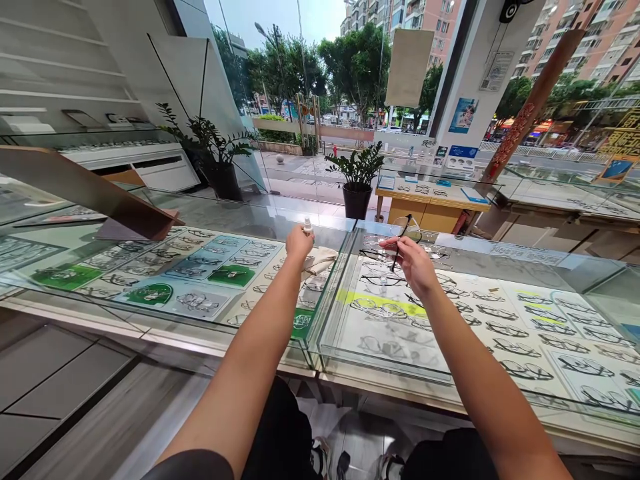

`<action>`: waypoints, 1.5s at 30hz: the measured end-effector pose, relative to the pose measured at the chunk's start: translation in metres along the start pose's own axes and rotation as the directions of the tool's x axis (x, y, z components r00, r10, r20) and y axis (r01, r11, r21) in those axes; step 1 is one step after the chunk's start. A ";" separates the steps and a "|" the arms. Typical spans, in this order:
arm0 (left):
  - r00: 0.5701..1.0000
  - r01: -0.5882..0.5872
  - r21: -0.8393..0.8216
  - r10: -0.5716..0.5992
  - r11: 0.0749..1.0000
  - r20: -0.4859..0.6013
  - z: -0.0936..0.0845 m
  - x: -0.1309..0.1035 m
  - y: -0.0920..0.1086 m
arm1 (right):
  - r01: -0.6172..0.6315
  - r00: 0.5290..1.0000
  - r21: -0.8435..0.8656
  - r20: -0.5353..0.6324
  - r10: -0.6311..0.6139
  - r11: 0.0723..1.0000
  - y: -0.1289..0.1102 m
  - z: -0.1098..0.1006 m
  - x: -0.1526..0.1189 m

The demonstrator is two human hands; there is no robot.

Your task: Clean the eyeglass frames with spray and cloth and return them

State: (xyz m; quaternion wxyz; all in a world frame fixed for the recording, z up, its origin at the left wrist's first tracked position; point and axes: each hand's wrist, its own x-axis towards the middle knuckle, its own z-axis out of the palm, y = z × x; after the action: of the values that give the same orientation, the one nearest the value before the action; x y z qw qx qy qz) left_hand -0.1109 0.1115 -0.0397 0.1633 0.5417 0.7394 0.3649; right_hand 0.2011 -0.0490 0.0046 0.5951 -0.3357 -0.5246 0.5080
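Note:
My left hand (299, 244) is closed around a small white spray bottle (307, 223), just above the glass display case (350, 233). Below and right of that hand, a beige cloth (321, 260) lies on the glass. My right hand (415, 263) pinches a pair of dark-framed eyeglasses (409, 225) by a temple, raised over the right-hand case. The lenses point up and away from me, and part of the frame blends into the reflections behind it.
Rows of eyeglasses (527, 370) lie under the glass. At the left stands a tilted brown-framed mirror or board (90, 187). Potted plants (356, 200) stand beyond the counter, near a window. A wooden display table (425, 217) is at the back right.

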 end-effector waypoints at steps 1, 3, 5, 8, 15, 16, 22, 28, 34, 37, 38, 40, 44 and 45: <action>1.000 0.002 0.001 -0.002 1.000 0.003 0.000 0.000 0.000 | 0.001 1.000 0.005 0.001 -0.001 1.000 0.000 0.000 0.000; 1.000 0.005 0.002 -0.005 1.000 0.005 -0.001 -0.001 0.001 | 0.003 1.000 0.011 0.004 -0.003 1.000 0.000 0.000 0.000; 1.000 0.005 0.005 -0.005 1.000 -0.011 -0.004 -0.005 0.007 | 0.002 1.000 0.008 0.003 -0.002 1.000 0.000 0.000 0.000; 0.987 -0.042 0.014 0.044 0.999 -0.157 -0.013 -0.020 0.024 | 0.000 1.000 -0.005 0.001 0.000 1.000 -0.001 0.001 -0.001; 0.921 -0.390 0.147 0.385 0.909 0.067 -0.029 -0.052 0.059 | 0.020 1.000 -0.013 0.018 -0.020 1.000 -0.006 0.001 -0.002; 0.919 -0.378 0.190 0.341 0.906 0.198 -0.026 -0.052 0.057 | 0.022 1.000 -0.016 0.019 -0.022 1.000 -0.006 0.001 -0.002; 0.896 -0.294 0.313 0.146 0.903 0.419 -0.006 -0.038 0.036 | 0.019 1.000 -0.028 0.010 -0.019 0.999 -0.005 0.001 -0.001; 0.915 -0.258 0.180 0.180 0.949 0.362 -0.016 -0.036 0.037 | 0.020 1.000 -0.012 0.015 -0.020 1.000 -0.007 -0.001 -0.002; 0.921 -0.244 -0.141 0.275 0.960 0.277 -0.027 -0.042 0.051 | 0.025 1.000 -0.017 0.006 -0.025 1.000 -0.008 0.000 -0.002; 0.905 -0.218 -0.331 0.318 0.918 0.284 -0.028 -0.047 0.059 | 0.034 0.999 -0.018 0.017 -0.033 0.999 -0.008 -0.001 -0.002; 0.898 -0.200 -0.392 0.328 0.898 0.294 -0.027 -0.049 0.063 | 0.038 0.999 -0.022 0.023 -0.037 0.999 -0.008 -0.001 -0.002; 0.880 -0.108 -0.551 0.338 0.827 0.334 -0.025 -0.055 0.069 | 0.045 0.998 -0.036 0.037 -0.044 0.998 -0.008 -0.002 -0.002; 0.784 0.194 -0.790 0.392 0.581 0.481 -0.021 -0.074 0.080 | 0.063 0.996 -0.052 0.061 -0.060 0.997 -0.007 -0.003 -0.001; 0.745 0.242 -0.798 0.421 0.552 0.517 -0.020 -0.079 0.082 | 0.068 0.996 -0.050 0.058 -0.065 0.996 -0.007 -0.003 -0.001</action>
State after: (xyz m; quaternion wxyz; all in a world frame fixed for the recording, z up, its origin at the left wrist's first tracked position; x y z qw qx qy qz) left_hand -0.0392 0.0433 0.0210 0.6270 0.5302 0.3376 0.4602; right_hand 0.2057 -0.0514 0.0098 0.5878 -0.3188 -0.5649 0.4834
